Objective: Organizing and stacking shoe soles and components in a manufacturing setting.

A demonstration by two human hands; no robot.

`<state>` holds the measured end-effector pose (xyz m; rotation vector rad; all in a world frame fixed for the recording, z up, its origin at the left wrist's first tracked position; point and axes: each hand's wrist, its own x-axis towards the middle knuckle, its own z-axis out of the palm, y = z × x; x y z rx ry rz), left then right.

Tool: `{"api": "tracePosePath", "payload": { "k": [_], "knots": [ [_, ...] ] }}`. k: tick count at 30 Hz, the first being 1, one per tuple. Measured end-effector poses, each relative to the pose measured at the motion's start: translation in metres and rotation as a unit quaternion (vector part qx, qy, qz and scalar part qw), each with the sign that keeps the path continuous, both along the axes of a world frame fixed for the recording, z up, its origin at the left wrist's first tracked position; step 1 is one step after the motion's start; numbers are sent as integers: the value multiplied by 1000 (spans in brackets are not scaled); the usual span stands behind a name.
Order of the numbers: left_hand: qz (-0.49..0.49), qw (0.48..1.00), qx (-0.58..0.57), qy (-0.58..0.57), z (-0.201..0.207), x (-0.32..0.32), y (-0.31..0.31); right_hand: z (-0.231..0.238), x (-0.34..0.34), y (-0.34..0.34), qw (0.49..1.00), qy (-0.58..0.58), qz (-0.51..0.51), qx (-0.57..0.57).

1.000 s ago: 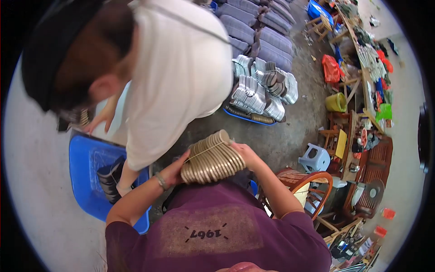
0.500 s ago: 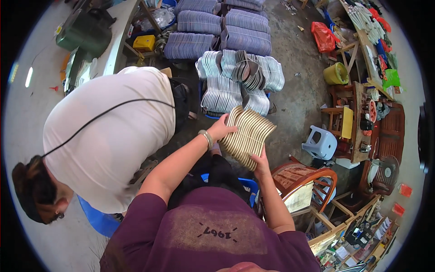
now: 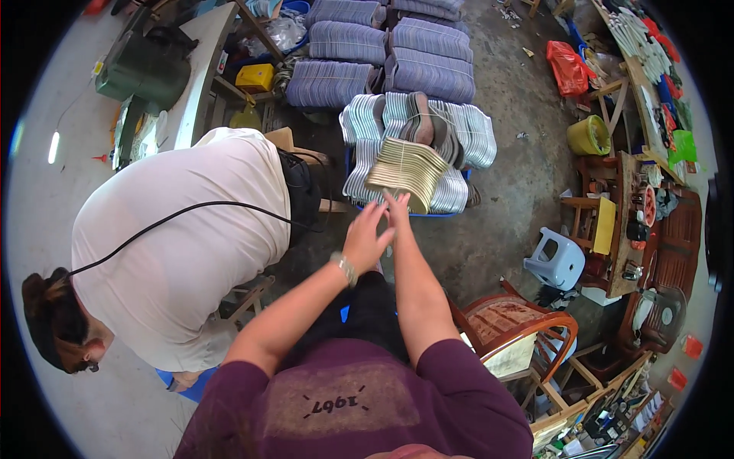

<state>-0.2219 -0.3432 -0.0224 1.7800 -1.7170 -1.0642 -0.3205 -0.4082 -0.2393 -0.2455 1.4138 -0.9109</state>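
A tied bundle of gold-edged, curved shoe soles (image 3: 411, 167) lies on top of stacked silver-edged sole bundles (image 3: 363, 118) in a blue crate (image 3: 440, 215). My left hand (image 3: 365, 236) is just short of the gold bundle, its fingers stretched and spread with nothing in them. Close beside it, my right hand (image 3: 397, 209) reaches to the bundle's near edge with fingers extended; whether they touch it I cannot tell. The two hands nearly meet, and their fingertips overlap in view.
Behind the crate stand rows of purple-grey sole bundles (image 3: 428, 75). A person in a white shirt (image 3: 183, 222) bends over at my left, near a green machine (image 3: 145, 69). To the right are a wooden chair (image 3: 512, 321), a light-blue stool (image 3: 556, 260) and a yellow bucket (image 3: 589, 136).
The gold sole bundle has moved from between my hands onto the silver bundles. Both hands have let go, and my right hand has come leftward beside my left.
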Motion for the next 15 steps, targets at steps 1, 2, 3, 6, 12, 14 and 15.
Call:
{"api": "tracePosePath", "payload": {
  "k": [1,2,3,6,12,14,15],
  "knots": [
    [19,999,12,25,-4,14,37,2,8,-3,1000,-8,11,2],
    [44,998,19,47,-8,29,74,14,19,-9,994,-14,104,0],
    [48,997,53,39,-10,41,108,21,18,-12,982,-13,187,-2],
    [64,947,273,157,5,69,174,-3,-13,7,972,71,225,8],
    [145,909,317,228,30,132,252,-25,-26,114,740,323,561,-182],
    [162,917,299,208,44,142,266,-12,-11,150,576,283,765,-49],
    [138,918,281,245,44,144,277,-8,-17,172,484,284,809,-175]
  ]
}}
